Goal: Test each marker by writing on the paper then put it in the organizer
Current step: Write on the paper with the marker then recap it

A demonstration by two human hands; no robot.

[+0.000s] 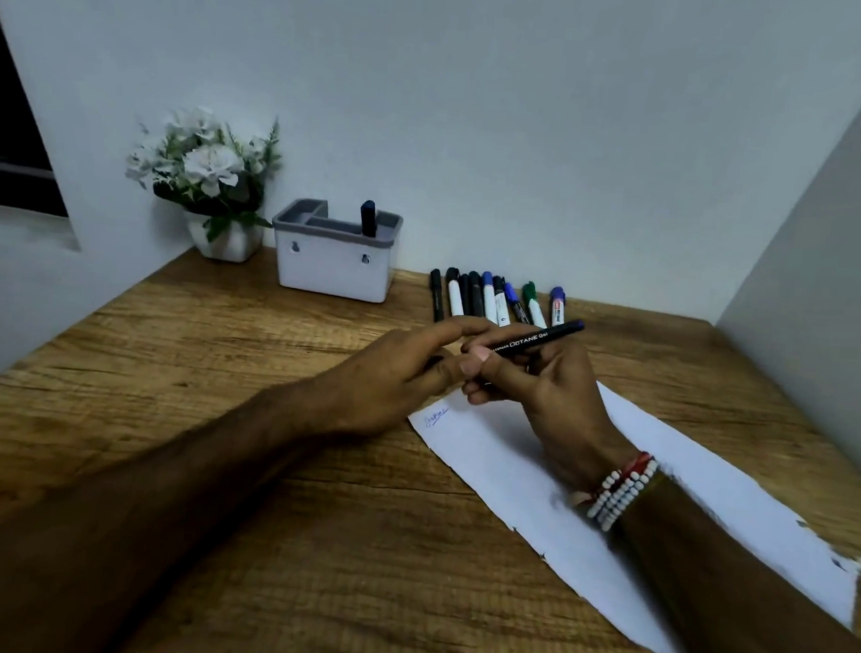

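Note:
My right hand [547,387] grips a black gel pen [538,341] with a blue end, held above the top of the white paper [661,504]. My left hand [404,370] meets it at the pen's near end, fingers pinched around that tip or its cap; the tip itself is hidden. A small blue scribble [436,416] marks the paper's far left corner. A row of several markers [492,300] lies on the table behind my hands. The white organizer [335,262] with a grey rim stands at the back and holds one dark marker [368,217].
A white pot of white flowers [208,180] stands left of the organizer in the corner. The wooden table [256,415] meets walls at the back and on the right. A beaded bracelet [621,493] circles my right wrist.

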